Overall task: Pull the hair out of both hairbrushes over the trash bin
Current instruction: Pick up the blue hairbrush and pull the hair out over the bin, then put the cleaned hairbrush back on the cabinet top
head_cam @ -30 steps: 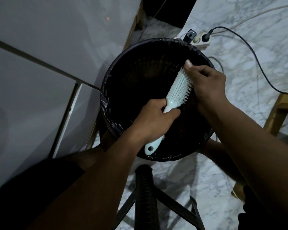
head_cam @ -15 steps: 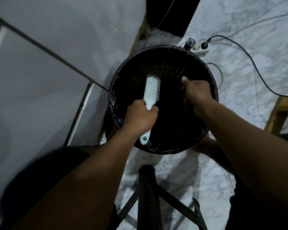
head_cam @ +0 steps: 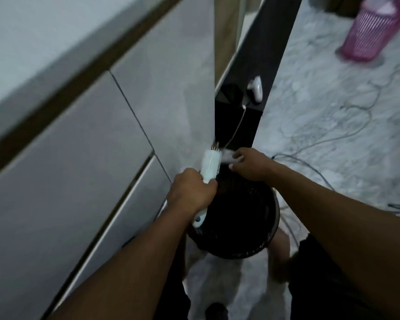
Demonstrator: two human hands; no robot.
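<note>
A pale blue hairbrush (head_cam: 210, 164) stands nearly upright above the far left rim of the black lined trash bin (head_cam: 267, 236). My left hand (head_cam: 191, 192) is closed around its handle, whose end pokes out below my fist. My right hand (head_cam: 252, 164) hovers just right of the brush head, thumb and forefinger apart and pointing at the bristles. A pale blur beside those fingertips is too smeared to identify. No hair is discernible in the motion blur. Only one brush is in view.
White cabinet fronts (head_cam: 83, 158) rise close on the left of the bin. Loose cables (head_cam: 333, 135) trail over the marble floor to the right. A pink slatted basket (head_cam: 374, 31) stands at the far right, and a white plug-like device (head_cam: 255, 87) lies in the dark gap behind.
My view has swung upward, so the bin sits lower in frame. The brush has risen and moved toward the bin's far left rim; my right hand has come back beside the brush head.
</note>
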